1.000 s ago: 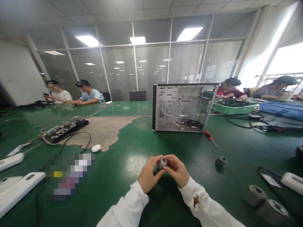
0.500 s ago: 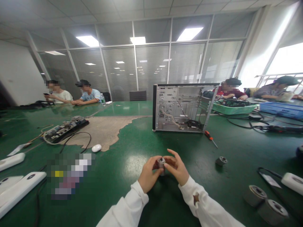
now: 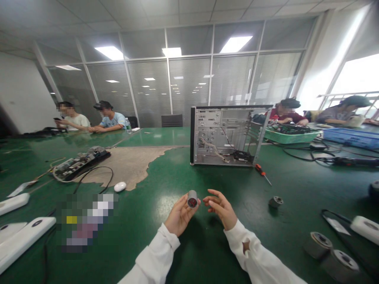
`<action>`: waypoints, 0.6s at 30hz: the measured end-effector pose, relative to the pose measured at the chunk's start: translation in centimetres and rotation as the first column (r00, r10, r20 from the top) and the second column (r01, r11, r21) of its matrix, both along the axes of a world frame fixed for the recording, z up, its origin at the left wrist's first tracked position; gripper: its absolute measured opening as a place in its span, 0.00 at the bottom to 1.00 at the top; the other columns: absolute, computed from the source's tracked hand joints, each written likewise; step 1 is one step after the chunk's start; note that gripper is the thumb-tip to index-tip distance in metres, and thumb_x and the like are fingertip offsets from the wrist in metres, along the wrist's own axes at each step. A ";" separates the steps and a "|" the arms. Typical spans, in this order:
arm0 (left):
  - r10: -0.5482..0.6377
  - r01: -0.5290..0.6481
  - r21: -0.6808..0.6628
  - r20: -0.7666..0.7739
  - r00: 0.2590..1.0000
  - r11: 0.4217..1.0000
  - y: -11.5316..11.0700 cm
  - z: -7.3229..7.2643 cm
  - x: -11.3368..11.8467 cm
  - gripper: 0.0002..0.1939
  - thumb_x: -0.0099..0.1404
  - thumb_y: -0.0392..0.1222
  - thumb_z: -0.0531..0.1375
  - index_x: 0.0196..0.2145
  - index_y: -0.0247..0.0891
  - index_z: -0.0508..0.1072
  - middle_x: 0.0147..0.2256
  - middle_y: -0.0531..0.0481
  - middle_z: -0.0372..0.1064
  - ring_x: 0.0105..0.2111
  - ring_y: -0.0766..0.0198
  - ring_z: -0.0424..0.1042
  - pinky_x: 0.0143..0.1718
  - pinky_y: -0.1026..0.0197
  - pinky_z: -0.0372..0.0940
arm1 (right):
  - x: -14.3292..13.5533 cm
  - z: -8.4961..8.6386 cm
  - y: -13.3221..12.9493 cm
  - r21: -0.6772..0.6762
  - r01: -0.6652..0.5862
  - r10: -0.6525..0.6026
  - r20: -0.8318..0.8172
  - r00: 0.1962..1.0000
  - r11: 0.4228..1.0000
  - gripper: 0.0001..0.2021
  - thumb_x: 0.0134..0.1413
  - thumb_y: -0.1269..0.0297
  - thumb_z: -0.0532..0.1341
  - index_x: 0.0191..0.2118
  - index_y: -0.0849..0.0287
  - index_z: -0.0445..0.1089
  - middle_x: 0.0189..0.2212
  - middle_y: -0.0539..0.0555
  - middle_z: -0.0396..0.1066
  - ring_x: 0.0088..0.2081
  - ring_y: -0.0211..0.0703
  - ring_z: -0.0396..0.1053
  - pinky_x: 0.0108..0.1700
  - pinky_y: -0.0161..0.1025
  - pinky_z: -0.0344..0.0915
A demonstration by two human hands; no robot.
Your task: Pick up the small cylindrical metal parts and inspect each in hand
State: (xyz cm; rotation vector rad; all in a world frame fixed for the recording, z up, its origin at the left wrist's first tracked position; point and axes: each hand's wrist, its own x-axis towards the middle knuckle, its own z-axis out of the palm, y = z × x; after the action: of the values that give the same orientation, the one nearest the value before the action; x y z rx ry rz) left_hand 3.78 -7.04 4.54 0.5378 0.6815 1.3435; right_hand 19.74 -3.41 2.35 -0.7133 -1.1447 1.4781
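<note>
Between the thumb and fingers of my left hand (image 3: pixel 179 216) is a small cylindrical motor (image 3: pixel 192 199) with a grey metal shell. Its end with dark and red parts inside is turned towards me, above the table. Just to the right, my right hand (image 3: pixel 220 208) is held apart from it, fingers spread and holding nothing. A similar grey motor (image 3: pixel 276 202) lies on the table further right. Two larger metal cylinders (image 3: pixel 318 245) of the same look stand at the lower right.
An opened computer case (image 3: pixel 226 136) stands ahead on the green table (image 3: pixel 166 173). Beside it lies an orange-handled screwdriver (image 3: pixel 263 173). To the left are a circuit board assembly (image 3: pixel 81 163) and a white mouse-shaped object (image 3: pixel 120 186). A green basket (image 3: pixel 293 136) and several people are further back.
My right hand has let go of the motor and drawn slightly away. My left hand has moved a little left and up, tilting the motor's end towards me.
</note>
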 end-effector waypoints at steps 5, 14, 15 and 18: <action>0.012 -0.012 -0.010 -0.043 0.999 1.000 0.0 0.0 0.1 0.15 0.54 0.42 0.58 0.38 0.32 0.63 0.37 0.43 0.67 0.36 0.62 0.70 0.37 0.63 0.65 | 0.1 0.3 -0.1 -0.024 -0.022 0.022 0.001 1.000 0.999 0.22 0.35 0.61 0.64 0.41 0.57 0.63 0.29 0.54 0.71 0.30 0.40 0.67 0.26 0.34 0.60; 0.218 0.076 0.370 -0.688 0.692 0.926 -0.3 -0.5 0.7 0.20 0.50 0.35 0.59 0.42 0.40 0.61 0.37 0.47 0.64 0.36 0.62 0.67 0.38 0.57 0.63 | 0.0 0.3 -0.1 -0.002 -0.011 0.011 0.055 0.998 1.000 0.19 0.35 0.61 0.64 0.38 0.58 0.66 0.29 0.54 0.70 0.30 0.40 0.66 0.26 0.35 0.60; 0.263 0.110 0.421 -0.727 0.634 0.900 -0.4 -0.6 0.8 0.20 0.50 0.34 0.58 0.42 0.40 0.62 0.39 0.47 0.63 0.38 0.61 0.66 0.41 0.57 0.61 | 0.0 0.4 -0.2 0.023 -0.007 0.006 0.079 0.997 1.000 0.18 0.36 0.61 0.64 0.38 0.58 0.66 0.29 0.54 0.70 0.30 0.41 0.66 0.27 0.35 0.61; 0.363 0.186 0.512 -0.780 0.510 0.839 -0.6 -0.8 0.9 0.21 0.50 0.31 0.57 0.44 0.41 0.62 0.41 0.47 0.62 0.42 0.60 0.63 0.46 0.54 0.57 | 0.0 0.7 -0.6 0.121 0.013 -0.032 0.157 0.987 0.993 0.14 0.36 0.61 0.63 0.35 0.58 0.69 0.30 0.54 0.70 0.32 0.42 0.66 0.30 0.36 0.62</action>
State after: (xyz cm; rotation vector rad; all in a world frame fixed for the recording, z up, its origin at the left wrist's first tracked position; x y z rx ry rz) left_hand 4.69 -7.61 3.71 1.7651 1.1529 1.3119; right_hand 19.75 -3.98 3.07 -0.7686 -1.3304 1.3406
